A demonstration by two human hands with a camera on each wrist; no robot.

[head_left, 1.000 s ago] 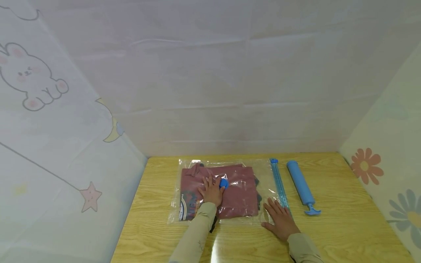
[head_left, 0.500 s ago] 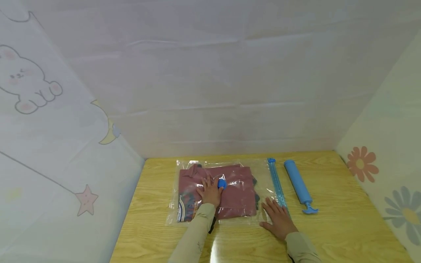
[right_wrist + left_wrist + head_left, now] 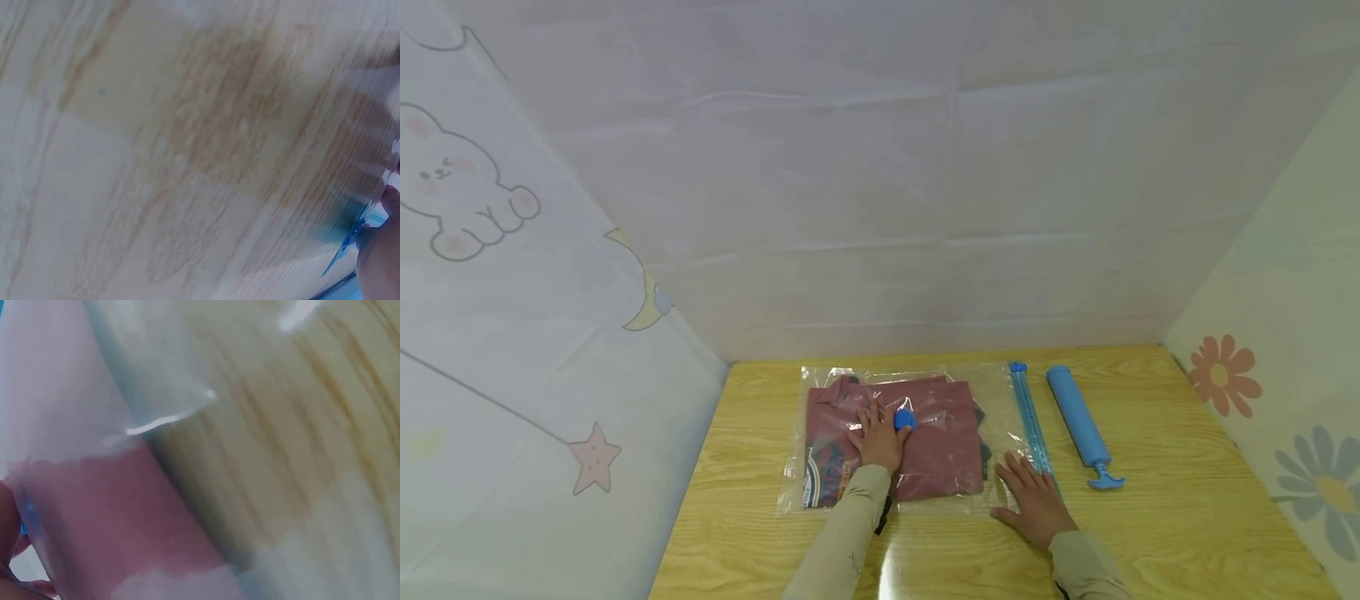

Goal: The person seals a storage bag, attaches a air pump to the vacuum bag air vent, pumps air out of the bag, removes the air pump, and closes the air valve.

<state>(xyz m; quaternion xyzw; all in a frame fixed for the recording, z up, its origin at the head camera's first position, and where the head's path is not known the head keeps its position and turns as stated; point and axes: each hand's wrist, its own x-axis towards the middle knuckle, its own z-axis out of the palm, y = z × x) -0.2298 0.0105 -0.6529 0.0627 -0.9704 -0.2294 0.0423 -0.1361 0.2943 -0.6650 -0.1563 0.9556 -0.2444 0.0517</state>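
Note:
A clear plastic vacuum storage bag [image 3: 1000, 425] lies flat on the table, with folded dark red clothing [image 3: 943, 450] inside. Its round blue valve cap [image 3: 905, 419] shows near the middle. My left hand [image 3: 880, 443] rests on the bag over the clothing, fingers spread, its thumb side right at the cap. With fingers spread too, my right hand [image 3: 1036, 507] lies on the bag's lower right corner, close to the blue zip strip [image 3: 1032, 417]. In the left wrist view the dark red cloth [image 3: 144, 512] shows close up under shiny film.
A blue hand pump [image 3: 1081, 418] with a T-shaped handle lies to the right of the bag. The wooden table [image 3: 1180, 467] meets a pale cloth wall [image 3: 880, 208] at the back, with printed cloth walls on both sides.
The whole head view has shifted slightly, so bag, pump and hands appear a little further left. Both hands keep their places on the bag.

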